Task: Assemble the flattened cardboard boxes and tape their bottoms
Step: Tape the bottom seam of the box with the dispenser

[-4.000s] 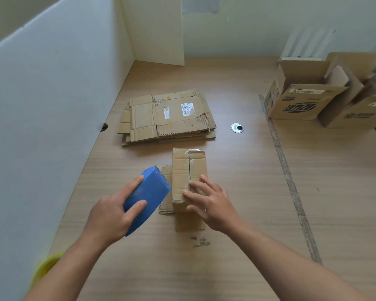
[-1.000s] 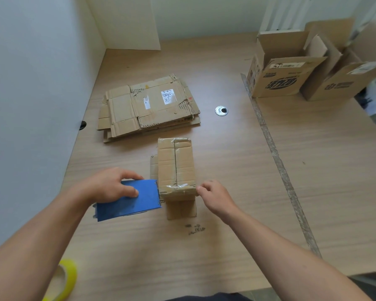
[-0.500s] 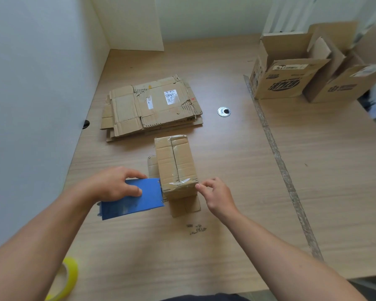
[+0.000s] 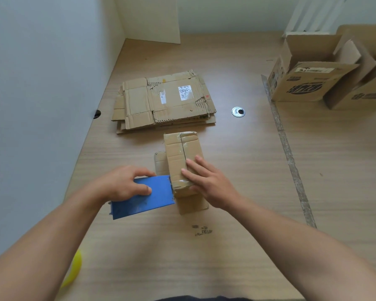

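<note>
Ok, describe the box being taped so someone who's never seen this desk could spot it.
On the wooden desk, look just in front of the flat cardboard stack. The small box sits there under the right hand, a blue dispenser against its left side. Unlike the open boxes at far right, its flaps are shut.

A pale wooden table (image 4: 237,268) fills the view, with a round metal grommet (image 4: 238,111) set into its top. Left of the grommet, a plain white partition (image 4: 41,83) stands along the table's edge, and a dark half-round notch (image 4: 97,114) sits where the two meet. Behind the grommet, a cream panel (image 4: 150,18) leans in the corner against a light wall (image 4: 226,14). Just right of the grommet, a worn grey strip (image 4: 288,153) runs along the tabletop. Behind it on the right stands a white slatted fixture (image 4: 313,14). The light is soft and even.
</note>
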Tool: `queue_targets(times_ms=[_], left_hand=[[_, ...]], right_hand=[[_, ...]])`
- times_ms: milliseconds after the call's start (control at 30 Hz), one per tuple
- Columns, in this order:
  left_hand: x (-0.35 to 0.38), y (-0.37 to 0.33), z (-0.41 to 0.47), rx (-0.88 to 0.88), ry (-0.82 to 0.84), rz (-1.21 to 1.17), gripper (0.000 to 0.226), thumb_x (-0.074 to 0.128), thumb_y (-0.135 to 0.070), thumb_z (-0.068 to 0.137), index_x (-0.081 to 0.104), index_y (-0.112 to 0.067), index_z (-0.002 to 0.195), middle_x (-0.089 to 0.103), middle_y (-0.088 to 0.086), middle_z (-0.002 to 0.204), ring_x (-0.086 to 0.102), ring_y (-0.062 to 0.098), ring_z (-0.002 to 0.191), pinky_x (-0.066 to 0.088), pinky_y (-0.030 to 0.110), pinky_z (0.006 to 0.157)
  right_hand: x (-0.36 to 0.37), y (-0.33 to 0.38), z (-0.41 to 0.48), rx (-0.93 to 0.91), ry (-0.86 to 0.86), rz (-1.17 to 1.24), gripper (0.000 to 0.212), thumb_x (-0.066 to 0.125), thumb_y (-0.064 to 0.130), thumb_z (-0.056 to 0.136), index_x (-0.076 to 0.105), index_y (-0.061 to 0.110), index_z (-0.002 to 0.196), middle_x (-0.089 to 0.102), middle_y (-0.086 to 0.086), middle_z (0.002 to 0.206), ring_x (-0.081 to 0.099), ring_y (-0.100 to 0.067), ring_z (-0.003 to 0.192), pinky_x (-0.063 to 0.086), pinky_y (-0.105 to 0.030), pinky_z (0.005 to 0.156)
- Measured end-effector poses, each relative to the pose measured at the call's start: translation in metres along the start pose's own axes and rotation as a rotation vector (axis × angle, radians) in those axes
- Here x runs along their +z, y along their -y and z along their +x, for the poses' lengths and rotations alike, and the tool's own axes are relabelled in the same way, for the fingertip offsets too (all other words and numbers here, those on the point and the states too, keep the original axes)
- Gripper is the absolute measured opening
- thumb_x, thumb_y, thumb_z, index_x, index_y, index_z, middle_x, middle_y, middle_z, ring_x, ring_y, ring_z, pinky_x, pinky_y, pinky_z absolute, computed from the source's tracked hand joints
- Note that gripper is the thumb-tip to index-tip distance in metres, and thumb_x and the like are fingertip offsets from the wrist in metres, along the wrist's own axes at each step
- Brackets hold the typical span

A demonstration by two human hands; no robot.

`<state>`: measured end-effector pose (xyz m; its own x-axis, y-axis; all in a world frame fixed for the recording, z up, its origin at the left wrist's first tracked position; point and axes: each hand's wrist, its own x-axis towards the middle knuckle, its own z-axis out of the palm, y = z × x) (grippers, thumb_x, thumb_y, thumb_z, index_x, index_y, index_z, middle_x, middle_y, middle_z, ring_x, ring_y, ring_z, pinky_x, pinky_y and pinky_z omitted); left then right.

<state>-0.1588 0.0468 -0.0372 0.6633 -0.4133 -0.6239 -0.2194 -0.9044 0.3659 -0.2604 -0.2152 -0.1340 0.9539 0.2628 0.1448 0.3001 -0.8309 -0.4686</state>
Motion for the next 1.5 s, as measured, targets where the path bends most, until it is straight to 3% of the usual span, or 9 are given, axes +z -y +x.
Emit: queue_targets(times_ms=[100,267,467,567,767,933,1100,1333,1500], left_hand=[[0.001,0.001,-0.002,-0.004,-0.004,-0.045,0.058,0.063,-0.053,0.072,0.056,-0.047,0.129,0.056,-0.011,0.133,0.053,0.016,0.113,0.045,0.040,0.099],[0.004,0.001,-0.002,-0.006,0.007,-0.081,0.064,0.056,-0.056,0.064,0.056,-0.048,0.128,0.058,-0.010,0.129,0.056,0.018,0.109,0.048,0.043,0.098],[0.001,0.005,0.003,0.001,0.000,-0.051,0.046,0.068,-0.042,0.085,0.055,-0.050,0.129,0.057,-0.012,0.130,0.055,0.017,0.108,0.048,0.038,0.094],[0.000,0.004,0.001,0.013,0.013,-0.055,0.050,0.065,-0.049,0.079,0.055,-0.051,0.127,0.058,-0.012,0.129,0.056,0.016,0.107,0.049,0.040,0.095],[0.004,0.011,-0.005,0.050,-0.006,-0.140,0.057,0.056,-0.054,0.066,0.056,-0.054,0.123,0.063,-0.014,0.118,0.059,0.013,0.101,0.050,0.038,0.091],[-0.003,0.034,-0.017,0.106,-0.021,-0.184,0.044,0.062,-0.054,0.071,0.050,-0.065,0.112,0.061,-0.021,0.123,0.058,0.007,0.105,0.047,0.029,0.090],[-0.002,0.044,-0.021,0.148,-0.082,-0.063,0.046,0.067,-0.042,0.089,0.049,-0.060,0.126,0.055,-0.022,0.134,0.055,0.012,0.111,0.046,0.033,0.094],[-0.002,0.050,-0.015,0.117,-0.119,0.061,0.047,0.063,-0.047,0.087,0.049,-0.056,0.131,0.062,-0.013,0.121,0.056,0.015,0.099,0.048,0.034,0.085],[0.011,0.024,0.009,0.070,-0.192,0.178,0.049,0.059,-0.050,0.087,0.047,-0.054,0.134,0.062,-0.009,0.111,0.051,0.018,0.093,0.037,0.032,0.071]], right_hand=[[0.007,0.001,-0.003,0.027,-0.133,0.095,0.049,0.078,0.010,0.084,0.066,0.020,0.130,0.050,-0.011,0.148,0.042,-0.038,0.140,0.049,-0.057,0.096],[0.018,0.005,-0.009,0.070,-0.310,0.076,0.020,0.081,0.010,0.079,0.080,0.020,0.097,0.069,-0.008,0.124,0.058,-0.039,0.123,0.052,-0.058,0.082],[0.012,0.013,-0.005,0.036,-0.289,-0.122,0.030,0.082,0.021,0.081,0.077,0.025,0.110,0.066,-0.004,0.129,0.059,-0.032,0.124,0.046,-0.057,0.092],[0.012,0.020,0.002,0.014,-0.210,-0.181,0.042,0.080,0.027,0.082,0.071,0.025,0.123,0.060,-0.006,0.140,0.054,-0.033,0.131,0.041,-0.061,0.102],[0.016,0.018,0.006,-0.008,-0.244,-0.170,0.036,0.057,0.036,0.093,0.073,0.022,0.122,0.063,-0.005,0.135,0.056,-0.037,0.128,0.053,-0.047,0.090],[0.023,0.012,0.006,-0.024,-0.253,-0.200,0.033,0.064,0.029,0.091,0.072,0.023,0.123,0.062,-0.006,0.136,0.056,-0.038,0.128,0.054,-0.047,0.088],[0.023,0.004,0.006,-0.035,-0.188,-0.177,0.043,0.076,0.015,0.087,0.068,0.022,0.128,0.058,-0.008,0.141,0.053,-0.039,0.131,0.053,-0.050,0.092],[0.023,0.007,0.008,-0.003,-0.156,-0.157,0.046,0.076,0.013,0.087,0.066,0.022,0.131,0.056,-0.008,0.143,0.050,-0.040,0.133,0.050,-0.052,0.098],[0.024,0.007,0.007,0.001,-0.157,-0.137,0.048,0.077,0.008,0.086,0.066,0.022,0.131,0.056,-0.008,0.143,0.049,-0.041,0.133,0.049,-0.054,0.100]])
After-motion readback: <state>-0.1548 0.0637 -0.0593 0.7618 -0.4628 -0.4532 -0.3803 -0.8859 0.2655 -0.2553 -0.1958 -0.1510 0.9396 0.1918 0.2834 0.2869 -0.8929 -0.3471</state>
